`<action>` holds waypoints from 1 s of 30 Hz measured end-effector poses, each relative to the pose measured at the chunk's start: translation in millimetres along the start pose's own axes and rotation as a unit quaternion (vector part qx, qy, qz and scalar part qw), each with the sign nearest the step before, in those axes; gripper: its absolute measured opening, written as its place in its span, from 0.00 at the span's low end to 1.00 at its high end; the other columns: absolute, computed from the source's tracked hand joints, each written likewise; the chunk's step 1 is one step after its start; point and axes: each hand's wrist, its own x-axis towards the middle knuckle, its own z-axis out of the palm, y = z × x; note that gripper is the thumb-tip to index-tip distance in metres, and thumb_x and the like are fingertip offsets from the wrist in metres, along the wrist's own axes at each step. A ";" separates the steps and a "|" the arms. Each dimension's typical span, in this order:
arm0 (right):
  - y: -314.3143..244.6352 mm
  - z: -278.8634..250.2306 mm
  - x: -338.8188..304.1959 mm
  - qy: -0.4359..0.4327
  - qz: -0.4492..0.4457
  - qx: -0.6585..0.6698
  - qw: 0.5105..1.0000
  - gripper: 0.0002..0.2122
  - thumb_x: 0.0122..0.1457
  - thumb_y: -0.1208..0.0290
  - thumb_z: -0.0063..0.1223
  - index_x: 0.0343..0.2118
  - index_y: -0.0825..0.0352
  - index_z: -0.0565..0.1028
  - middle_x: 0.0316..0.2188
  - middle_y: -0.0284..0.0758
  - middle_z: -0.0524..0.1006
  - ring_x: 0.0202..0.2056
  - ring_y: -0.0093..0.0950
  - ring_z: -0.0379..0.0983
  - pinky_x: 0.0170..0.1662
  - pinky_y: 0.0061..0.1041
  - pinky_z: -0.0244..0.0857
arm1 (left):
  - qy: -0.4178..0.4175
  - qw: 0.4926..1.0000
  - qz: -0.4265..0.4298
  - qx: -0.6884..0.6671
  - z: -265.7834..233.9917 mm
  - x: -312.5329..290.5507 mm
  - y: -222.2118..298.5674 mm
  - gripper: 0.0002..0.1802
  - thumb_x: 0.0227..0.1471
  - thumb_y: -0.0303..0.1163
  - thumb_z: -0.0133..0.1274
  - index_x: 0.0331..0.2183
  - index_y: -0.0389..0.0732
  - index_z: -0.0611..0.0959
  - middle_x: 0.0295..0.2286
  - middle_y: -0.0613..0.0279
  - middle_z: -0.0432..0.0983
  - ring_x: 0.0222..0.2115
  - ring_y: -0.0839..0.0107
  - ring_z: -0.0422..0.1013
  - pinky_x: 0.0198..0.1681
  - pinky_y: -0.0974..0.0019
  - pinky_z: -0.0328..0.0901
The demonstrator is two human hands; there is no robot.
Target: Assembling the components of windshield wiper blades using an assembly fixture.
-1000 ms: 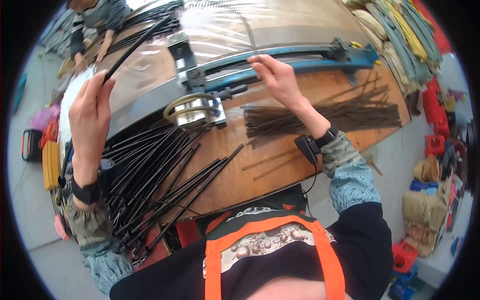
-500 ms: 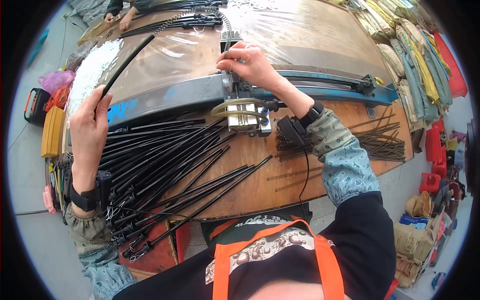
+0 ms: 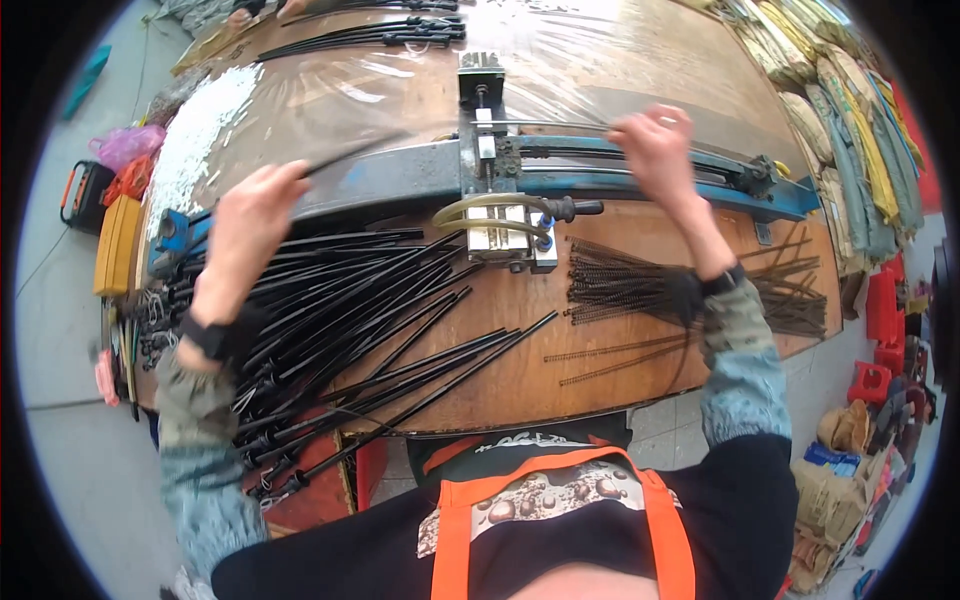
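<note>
My left hand (image 3: pixel 255 215) is closed around a black tube (image 3: pixel 355 152), which points right toward the clamp of a bench fixture (image 3: pixel 485 145). From the tube's blurred tip a thin line runs on through the clamp to my right hand (image 3: pixel 655 150). It looks like a coil spring (image 3: pixel 560 125) pulled straight, though its coils are too blurred to make out. My right hand is closed at its far end, above the blue rail (image 3: pixel 650 172). Below my left hand lies a heap of black tubes (image 3: pixel 340 300).
A bundle of brown coil springs (image 3: pixel 625 285) lies right of the fixture, with a few loose ones nearer. A black handle (image 3: pixel 577 208) sticks out of the fixture. White pieces (image 3: pixel 205 120) cover the far left. Another person's hands (image 3: pixel 290 8) show at the top edge.
My right hand has moved right, away from the fixture, and the curved spring now appears as a straight line. My left hand has shifted right with the tube, which is lower and flatter.
</note>
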 end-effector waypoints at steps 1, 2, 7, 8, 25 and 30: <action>4.8 -15.1 -6.4 -0.006 0.011 -0.011 1.000 0.02 0.58 0.70 0.56 0.30 0.58 0.78 0.27 0.27 0.79 0.38 0.29 0.73 0.56 0.34 0.51 | -0.042 0.998 0.007 0.038 5.7 8.1 20.8 0.11 0.55 0.30 0.53 0.41 0.44 0.82 0.30 0.54 0.78 0.32 0.53 0.76 0.34 0.55 0.70; 12.1 -20.2 -20.5 -0.003 0.024 -0.025 0.999 0.02 0.58 0.70 0.56 0.30 0.59 0.78 0.27 0.29 0.79 0.37 0.30 0.73 0.55 0.34 0.53 | -0.027 0.998 0.046 -0.016 18.1 21.0 33.5 0.12 0.55 0.29 0.53 0.42 0.44 0.81 0.30 0.53 0.77 0.31 0.51 0.75 0.34 0.55 0.70; 23.3 -34.8 -40.2 -0.001 0.062 -0.003 0.998 0.04 0.59 0.72 0.54 0.29 0.65 0.76 0.28 0.35 0.78 0.36 0.35 0.72 0.50 0.33 0.60 | -0.030 0.990 0.115 -0.070 86.7 77.4 77.9 0.06 0.55 0.32 0.53 0.31 0.39 0.77 0.28 0.53 0.75 0.33 0.53 0.75 0.33 0.55 0.71; 24.4 -33.5 -41.7 -0.002 0.069 0.004 0.998 0.04 0.59 0.72 0.54 0.29 0.66 0.76 0.27 0.35 0.77 0.35 0.35 0.72 0.48 0.32 0.61 | -0.037 0.991 0.102 -0.073 88.6 80.3 81.7 0.07 0.56 0.33 0.53 0.31 0.39 0.77 0.27 0.53 0.75 0.32 0.53 0.75 0.33 0.55 0.70; 17.0 -16.4 -45.5 -0.006 0.099 0.047 0.994 0.05 0.60 0.71 0.56 0.32 0.67 0.77 0.29 0.35 0.77 0.37 0.34 0.71 0.49 0.34 0.60 | 0.048 0.983 0.070 -0.164 98.1 62.4 67.7 0.09 0.56 0.36 0.54 0.30 0.40 0.80 0.25 0.54 0.73 0.29 0.51 0.73 0.32 0.53 0.68; -24.8 -29.3 -41.1 0.003 0.048 -0.037 0.998 0.15 0.56 0.74 0.59 0.47 0.63 0.77 0.43 0.32 0.80 0.52 0.34 0.72 0.61 0.36 0.49 | 0.024 0.992 0.063 -0.104 107.5 72.1 70.1 0.07 0.56 0.35 0.53 0.30 0.42 0.80 0.24 0.52 0.76 0.27 0.49 0.74 0.29 0.51 0.67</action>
